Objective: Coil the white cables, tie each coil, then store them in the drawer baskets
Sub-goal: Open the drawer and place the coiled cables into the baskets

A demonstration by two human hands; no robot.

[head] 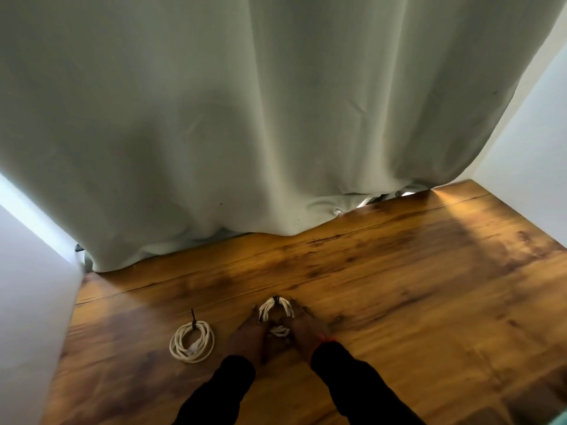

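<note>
A white cable coil [275,312] with a dark tie at its far side sits between my two hands over the wooden table [399,286]. My left hand [250,334] holds its left side and my right hand [306,329] holds its right side, fingers curled along the loops. A second white cable coil [192,341], bound by a dark tie with its end sticking up, lies flat on the table to the left of my hands, apart from them.
A pale grey-green curtain [245,118] hangs behind the table and drapes onto its back edge. White walls [27,302] close in on the left and right. No drawer or baskets are in view.
</note>
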